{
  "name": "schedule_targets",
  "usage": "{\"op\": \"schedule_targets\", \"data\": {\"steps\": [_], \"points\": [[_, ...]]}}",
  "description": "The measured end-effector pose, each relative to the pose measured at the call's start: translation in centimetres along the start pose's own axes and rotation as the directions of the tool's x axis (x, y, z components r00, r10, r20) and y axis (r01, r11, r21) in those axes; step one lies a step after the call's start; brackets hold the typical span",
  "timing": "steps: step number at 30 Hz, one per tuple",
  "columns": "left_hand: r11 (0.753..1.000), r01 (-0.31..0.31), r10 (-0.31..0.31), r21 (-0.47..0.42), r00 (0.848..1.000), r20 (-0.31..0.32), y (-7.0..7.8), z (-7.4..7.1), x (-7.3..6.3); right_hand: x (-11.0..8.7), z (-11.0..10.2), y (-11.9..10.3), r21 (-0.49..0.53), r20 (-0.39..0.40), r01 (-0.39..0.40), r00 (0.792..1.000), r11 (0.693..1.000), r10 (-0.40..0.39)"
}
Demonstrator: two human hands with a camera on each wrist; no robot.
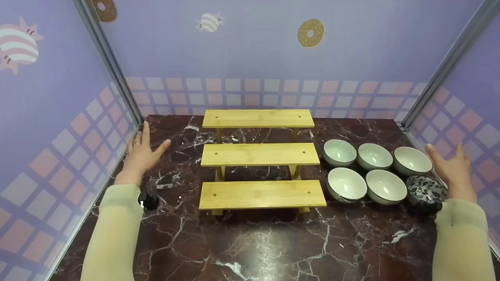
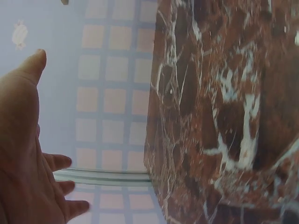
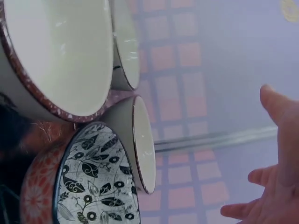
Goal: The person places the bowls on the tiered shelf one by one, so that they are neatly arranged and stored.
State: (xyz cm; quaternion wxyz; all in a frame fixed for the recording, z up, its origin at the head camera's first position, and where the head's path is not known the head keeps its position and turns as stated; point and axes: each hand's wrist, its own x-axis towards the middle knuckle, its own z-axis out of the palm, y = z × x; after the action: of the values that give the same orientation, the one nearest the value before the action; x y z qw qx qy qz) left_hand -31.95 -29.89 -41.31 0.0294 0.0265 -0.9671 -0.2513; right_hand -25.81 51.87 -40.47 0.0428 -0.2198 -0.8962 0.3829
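Note:
My left hand (image 1: 140, 156) hovers over the left side of the marble-patterned table, its fingers spread and nothing in it. On the far right, my right hand (image 1: 455, 169) is held up beside the bowls with fingers apart, also holding nothing. Closest to it are a bowl patterned inside with black leaves (image 1: 426, 189), its outside red in the right wrist view, and a plain white bowl (image 1: 412, 160). More pale bowls stand to their left, among them a front one (image 1: 347, 184); together they form two rows. The left wrist view shows my spread left fingers (image 2: 58, 161) with bare tabletop beyond.
A three-step bamboo rack stands mid-table, with a low front shelf (image 1: 262, 194), a middle shelf (image 1: 260, 154) and a higher back shelf (image 1: 258, 118). Purple panels (image 1: 258, 50) with metal corner posts (image 1: 113, 66) enclose the dark marble-patterned table (image 1: 250, 242) at the back and sides.

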Motion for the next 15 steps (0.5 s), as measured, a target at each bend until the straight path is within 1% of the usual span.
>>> {"op": "schedule_targets", "data": {"steps": [3, 7, 10, 12, 13, 14, 15], "points": [[0.997, 0.012, -0.010, -0.081, 1.000, 0.019, 0.1, 0.5, -0.3, -0.8, -0.3, 1.1, 0.086, -0.069, -0.050, 0.996, 0.995, 0.056], [0.981, 0.025, -0.016, -0.194, 0.999, 0.050, 0.1, 1.2, -0.9, -1.7, -0.3, 2.8, 0.167, -0.159, -0.113, 0.977, 0.980, 0.140], [0.961, 0.047, -0.027, -0.272, 0.997, 0.077, 0.3, 1.8, -1.5, -2.4, -0.2, 4.0, 0.223, -0.177, -0.165, 0.962, 0.961, 0.206], [0.938, 0.074, -0.041, -0.339, 0.994, 0.105, 0.5, 2.2, -2.0, -2.9, -0.1, 4.8, 0.269, -0.160, -0.205, 0.954, 0.941, 0.254], [0.916, 0.092, -0.046, -0.390, 0.991, 0.125, 0.6, 2.4, -2.2, -3.2, 0.0, 5.1, 0.296, -0.147, -0.226, 0.949, 0.928, 0.278], [0.888, 0.114, -0.053, -0.445, 0.988, 0.147, 0.7, 2.7, -2.5, -3.4, 0.1, 5.5, 0.322, -0.129, -0.244, 0.946, 0.915, 0.298], [0.854, 0.136, -0.055, -0.502, 0.983, 0.173, 0.8, 2.9, -2.7, -3.7, 0.2, 5.8, 0.355, -0.107, -0.265, 0.941, 0.897, 0.321]]}}
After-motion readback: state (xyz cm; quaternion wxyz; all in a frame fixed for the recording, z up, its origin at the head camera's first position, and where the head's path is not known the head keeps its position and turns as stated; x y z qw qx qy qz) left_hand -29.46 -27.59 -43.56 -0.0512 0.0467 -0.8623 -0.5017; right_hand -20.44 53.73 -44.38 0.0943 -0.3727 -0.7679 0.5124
